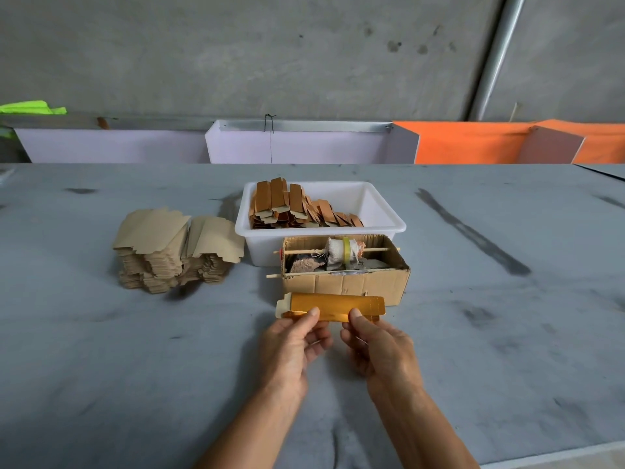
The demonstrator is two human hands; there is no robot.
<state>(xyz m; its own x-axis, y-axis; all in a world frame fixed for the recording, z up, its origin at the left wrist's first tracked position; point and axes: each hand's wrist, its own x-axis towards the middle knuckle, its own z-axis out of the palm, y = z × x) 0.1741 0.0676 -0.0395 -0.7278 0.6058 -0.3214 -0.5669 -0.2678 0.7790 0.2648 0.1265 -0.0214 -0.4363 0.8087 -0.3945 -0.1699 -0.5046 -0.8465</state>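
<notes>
- Card blank (338,303) runs longways left-right, sitting just far of both grips.
- Left grip (291,346) and right grip (382,353) each pinching its near edge, about equally close.

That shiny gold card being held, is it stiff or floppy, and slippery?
Probably light and fairly stiff: the gold card looks straight though the left hand and right hand pinch only its near edge. Its glossy face may be slippery. It likely creases easily along the folded flap.

Grey table (135,350): card stack (176,248); white tub (382,204); carton (345,282)
</notes>
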